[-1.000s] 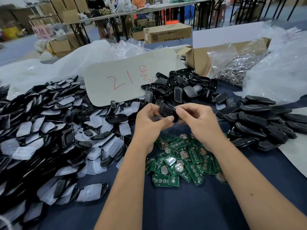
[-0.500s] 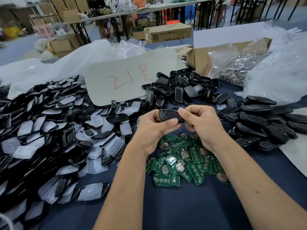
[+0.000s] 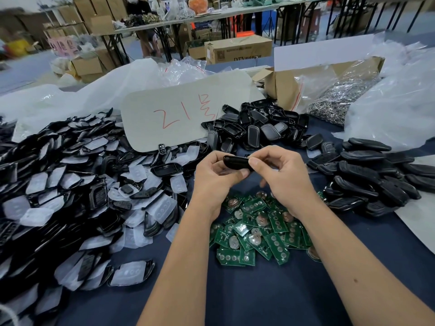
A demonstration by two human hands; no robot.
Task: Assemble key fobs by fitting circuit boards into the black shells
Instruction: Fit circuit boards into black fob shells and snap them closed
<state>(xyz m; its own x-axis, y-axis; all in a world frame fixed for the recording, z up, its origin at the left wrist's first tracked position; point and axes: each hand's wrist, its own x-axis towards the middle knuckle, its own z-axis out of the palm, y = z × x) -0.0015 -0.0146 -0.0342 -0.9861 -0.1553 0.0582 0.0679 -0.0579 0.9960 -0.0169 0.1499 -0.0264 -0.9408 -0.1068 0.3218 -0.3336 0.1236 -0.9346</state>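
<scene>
So the fob (image 3: 236,161) was up off the tabletop (image 3: 270,297), held between both hands just above the boards (image 3: 256,234). It lay roughly sideways, long axis running left to right, rounded end poking out toward the left. The left hand (image 3: 213,177) cupped it from below with the thumb curled up under its near edge, and the right hand (image 3: 282,175) pinched the right end between thumb and fingertip, so both hands were clamped on the same piece, nearly touching each other. Couldn't tell if a board was already inside or if the halves were fully snapped, the fingers covered the seam. My guess is it was the squeeze-shut step, and since the right hand had the end and the left had the body, any final press would go across that sideways axis. The done-looking fobs (image 3: 376,177) were piled off to the right, nearer the right hand, so that's probably where it would go. Open shells (image 3: 256,128) sat just behind the hands, and the big heap of shell halves with clear pads (image 3: 77,184) spread out on the left under the card (image 3: 179,114) with red writing.
</scene>
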